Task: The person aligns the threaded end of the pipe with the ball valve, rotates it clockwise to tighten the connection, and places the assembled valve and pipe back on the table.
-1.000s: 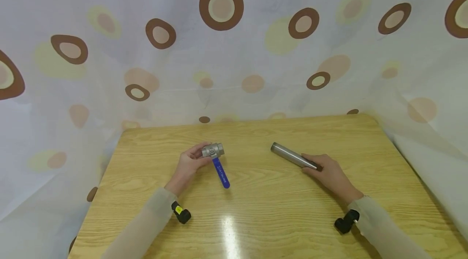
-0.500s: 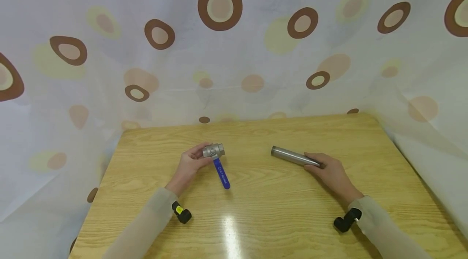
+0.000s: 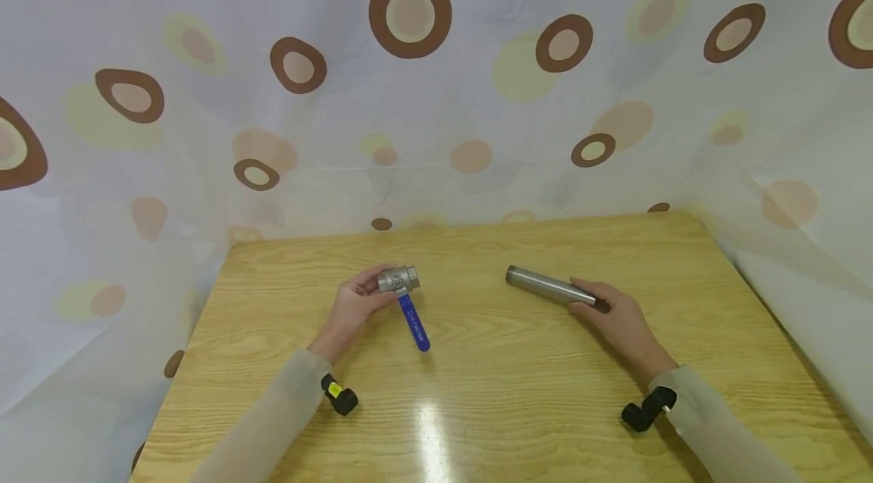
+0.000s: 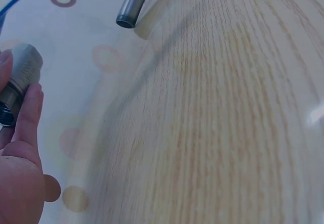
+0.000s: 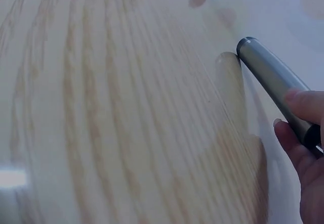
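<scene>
In the head view, my left hand [image 3: 351, 312] pinches one end of the metal body of a ball valve [image 3: 398, 280] between thumb and fingers. The valve's long blue lever [image 3: 414, 324] points down toward me. My right hand [image 3: 617, 320] grips the near right end of a steel pipe [image 3: 549, 286], whose dark threaded far end points left toward the valve. Valve and pipe are well apart. In the left wrist view, the valve body [image 4: 26, 67] shows an open threaded port. The right wrist view shows the pipe [image 5: 276, 75] held above the tabletop, with its reflection below.
A wood-grain table [image 3: 477, 377] lies under both hands, with a bright glare spot near its front. A white curtain with brown and yellow circles [image 3: 409, 104] hangs behind and at the sides. Black wrist cameras [image 3: 339, 396] sit on both sleeves.
The pipe has tilted slightly in my right hand, its far end dipping and then rising again, and that hand has shifted a little. My left hand and the valve stay almost still.
</scene>
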`<act>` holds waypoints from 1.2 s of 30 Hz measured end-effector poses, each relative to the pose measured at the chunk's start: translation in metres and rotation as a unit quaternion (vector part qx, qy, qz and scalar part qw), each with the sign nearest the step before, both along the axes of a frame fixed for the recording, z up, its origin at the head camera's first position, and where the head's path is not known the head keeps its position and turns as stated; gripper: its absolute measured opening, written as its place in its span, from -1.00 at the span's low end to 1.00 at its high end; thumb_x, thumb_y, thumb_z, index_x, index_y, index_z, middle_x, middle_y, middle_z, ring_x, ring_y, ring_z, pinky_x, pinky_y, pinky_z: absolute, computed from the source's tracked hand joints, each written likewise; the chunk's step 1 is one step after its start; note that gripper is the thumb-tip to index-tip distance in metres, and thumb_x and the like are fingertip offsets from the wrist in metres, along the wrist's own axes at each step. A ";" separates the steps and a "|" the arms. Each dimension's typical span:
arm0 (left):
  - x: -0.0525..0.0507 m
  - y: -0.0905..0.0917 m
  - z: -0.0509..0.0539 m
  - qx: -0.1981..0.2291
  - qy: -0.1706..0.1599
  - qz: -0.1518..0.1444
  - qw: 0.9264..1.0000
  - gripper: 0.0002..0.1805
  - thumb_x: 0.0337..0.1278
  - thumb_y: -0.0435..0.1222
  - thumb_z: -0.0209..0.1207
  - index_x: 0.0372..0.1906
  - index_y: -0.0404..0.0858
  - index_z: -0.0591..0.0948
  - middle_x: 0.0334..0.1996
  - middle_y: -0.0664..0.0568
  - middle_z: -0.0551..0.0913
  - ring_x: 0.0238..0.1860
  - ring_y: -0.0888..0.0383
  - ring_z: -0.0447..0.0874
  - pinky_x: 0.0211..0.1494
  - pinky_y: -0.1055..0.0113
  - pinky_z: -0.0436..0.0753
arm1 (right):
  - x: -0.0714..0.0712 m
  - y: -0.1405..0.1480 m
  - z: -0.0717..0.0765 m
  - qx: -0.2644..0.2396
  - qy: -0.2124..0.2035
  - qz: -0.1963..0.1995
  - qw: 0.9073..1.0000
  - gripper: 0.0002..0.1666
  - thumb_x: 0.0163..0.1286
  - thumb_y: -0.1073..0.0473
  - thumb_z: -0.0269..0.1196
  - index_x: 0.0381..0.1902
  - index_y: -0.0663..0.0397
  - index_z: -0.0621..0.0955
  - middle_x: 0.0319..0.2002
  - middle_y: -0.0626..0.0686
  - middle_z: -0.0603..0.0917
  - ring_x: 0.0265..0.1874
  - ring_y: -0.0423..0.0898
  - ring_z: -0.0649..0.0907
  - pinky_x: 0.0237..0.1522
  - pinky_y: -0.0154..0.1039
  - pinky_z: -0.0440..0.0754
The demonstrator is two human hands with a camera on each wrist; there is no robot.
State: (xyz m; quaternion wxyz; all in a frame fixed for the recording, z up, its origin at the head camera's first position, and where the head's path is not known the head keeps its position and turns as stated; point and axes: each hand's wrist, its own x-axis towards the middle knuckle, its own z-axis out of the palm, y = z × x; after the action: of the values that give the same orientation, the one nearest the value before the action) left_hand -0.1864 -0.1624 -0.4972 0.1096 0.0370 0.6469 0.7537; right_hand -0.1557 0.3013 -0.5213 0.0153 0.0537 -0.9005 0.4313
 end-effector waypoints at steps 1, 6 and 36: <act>0.000 0.000 0.000 -0.001 0.000 0.000 1.000 -0.40 0.26 -0.55 0.28 0.41 -0.36 0.49 0.37 -0.27 0.54 0.31 -0.03 0.60 0.31 0.26 0.66 | 0.000 0.000 0.000 -0.005 -0.007 -0.004 1.000 -0.34 0.49 -0.07 0.34 0.45 0.03 0.53 0.37 0.24 0.56 0.24 0.12 0.55 -0.02 -0.64 0.44; -0.001 0.001 0.002 -0.005 -0.003 -0.001 1.000 -0.39 0.24 -0.55 0.29 0.40 -0.34 0.50 0.37 -0.24 0.56 0.31 -0.02 0.60 0.31 0.27 0.66 | 0.001 0.000 0.001 -0.040 -0.030 -0.036 0.998 -0.32 0.46 -0.15 0.36 0.43 -0.01 0.56 0.34 0.27 0.58 0.15 -0.02 0.59 -0.05 -0.60 0.49; -0.001 0.004 0.008 -0.013 0.011 -0.021 1.000 -0.32 0.29 -0.50 0.29 0.49 -0.37 0.39 0.38 -0.26 0.53 0.31 -0.07 0.60 0.30 0.24 0.67 | 0.001 -0.019 0.031 -0.174 0.016 -0.022 0.984 -0.44 0.48 0.09 0.36 0.34 0.20 0.59 -0.17 -0.22 0.75 -0.18 -0.31 0.72 -0.15 -0.50 0.69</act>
State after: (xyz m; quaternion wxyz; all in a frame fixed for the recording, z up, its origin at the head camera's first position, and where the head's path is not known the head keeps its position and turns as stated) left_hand -0.1878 -0.1585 -0.4891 0.1185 0.0573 0.6568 0.7425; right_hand -0.1544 0.2827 -0.4905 0.0479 0.0376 -0.8126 0.5797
